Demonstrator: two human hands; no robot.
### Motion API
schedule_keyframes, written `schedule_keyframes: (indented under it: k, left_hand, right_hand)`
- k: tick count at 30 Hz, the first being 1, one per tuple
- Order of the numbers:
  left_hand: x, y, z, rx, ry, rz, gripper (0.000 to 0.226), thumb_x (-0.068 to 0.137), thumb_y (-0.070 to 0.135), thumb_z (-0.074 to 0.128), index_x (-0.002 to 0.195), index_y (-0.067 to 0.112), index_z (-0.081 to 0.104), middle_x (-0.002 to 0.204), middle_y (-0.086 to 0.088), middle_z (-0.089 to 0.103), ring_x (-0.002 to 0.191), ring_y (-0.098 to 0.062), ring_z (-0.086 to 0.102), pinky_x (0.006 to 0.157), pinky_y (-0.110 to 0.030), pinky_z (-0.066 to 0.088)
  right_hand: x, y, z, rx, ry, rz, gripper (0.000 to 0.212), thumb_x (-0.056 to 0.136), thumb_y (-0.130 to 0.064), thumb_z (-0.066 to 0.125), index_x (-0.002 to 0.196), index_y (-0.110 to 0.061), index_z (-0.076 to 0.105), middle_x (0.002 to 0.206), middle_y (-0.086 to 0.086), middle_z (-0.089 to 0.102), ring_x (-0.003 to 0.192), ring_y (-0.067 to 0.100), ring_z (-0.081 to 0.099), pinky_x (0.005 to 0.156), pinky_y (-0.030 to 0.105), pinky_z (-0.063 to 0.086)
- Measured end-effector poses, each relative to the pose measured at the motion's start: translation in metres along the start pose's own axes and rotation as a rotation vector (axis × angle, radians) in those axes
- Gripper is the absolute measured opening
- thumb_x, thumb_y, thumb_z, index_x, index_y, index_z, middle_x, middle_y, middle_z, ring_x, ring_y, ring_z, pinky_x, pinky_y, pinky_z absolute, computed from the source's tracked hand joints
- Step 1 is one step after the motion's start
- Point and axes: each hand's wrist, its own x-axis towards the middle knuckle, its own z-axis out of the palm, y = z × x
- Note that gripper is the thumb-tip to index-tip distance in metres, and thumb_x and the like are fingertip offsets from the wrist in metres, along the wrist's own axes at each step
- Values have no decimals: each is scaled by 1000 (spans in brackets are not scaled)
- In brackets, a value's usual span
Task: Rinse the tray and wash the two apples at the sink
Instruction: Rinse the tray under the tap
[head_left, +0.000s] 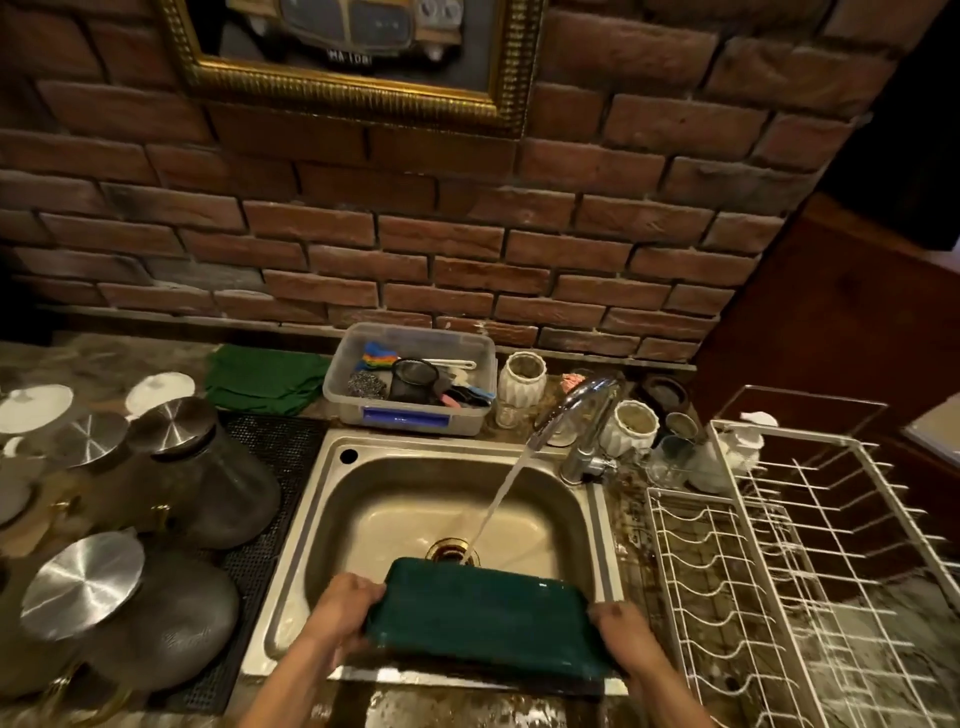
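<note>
The person holds the dark green tray (488, 618) over the near half of the steel sink (332, 478), one short end in each hand. The left hand (345, 605) grips the tray's left end with fingers curled over its edge; the right hand (621, 631) grips the right end the same way. The tray's underside faces the camera, and its far edge sits just in front of the drain (451, 552). Water (501, 499) runs from the chrome tap (584, 415) at the sink's back right corner and slants down to land by the drain, just beyond the tray's far edge; whether it touches the tray cannot be told. The far half of the basin is open, and the tray spans almost the whole width between the sink's side walls.

To the left of the sink, a black mesh mat (270, 452) runs along the rim, with two dark pots with steel lids (171, 423) standing on it, close to the sink edge. To the right, a white wire dish rack (769, 582) lies close beside the rim. Behind the sink, against the brick wall (467, 234), a clear plastic tub (410, 374) holds a steel scourer, a small dark strainer, coloured cloths and brushes. A folded green cloth (265, 379) lies to its left. Two white ribbed jars (522, 376) stand near the tap, one on either side of it; what they hold cannot be made out
</note>
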Motion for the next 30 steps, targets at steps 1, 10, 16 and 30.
schedule_keyframes:
  k: [1,10,16,30]
  left_hand:
    - [-8,-4,4,4,2,29,30,101,7,53,73,-1,59,66,-19,62,56,-25,61,47,-24,49]
    - [-59,-66,34,131,-52,14,21,101,12,51,80,9,53,55,-2,51,48,-14,46,43,-23,36]
    - [-78,-104,52,180,-41,23,22,99,7,51,79,14,49,66,-6,54,56,-16,48,47,-25,37]
    - [-67,-158,56,270,104,5,23,94,16,63,74,10,55,73,-9,62,67,-25,58,64,-32,51]
  right_hand:
    - [-6,8,0,41,10,-26,28,99,0,44,87,5,69,89,27,70,80,28,64,69,32,48]
    - [-61,91,-9,302,203,-46,34,97,4,53,128,0,64,110,12,72,96,22,64,93,32,48]
    - [-72,134,7,370,226,15,35,98,1,52,131,-5,63,121,17,70,109,35,67,102,48,51]
    - [-82,142,33,205,328,42,32,98,-9,57,127,-17,67,125,9,69,102,26,64,88,40,56]
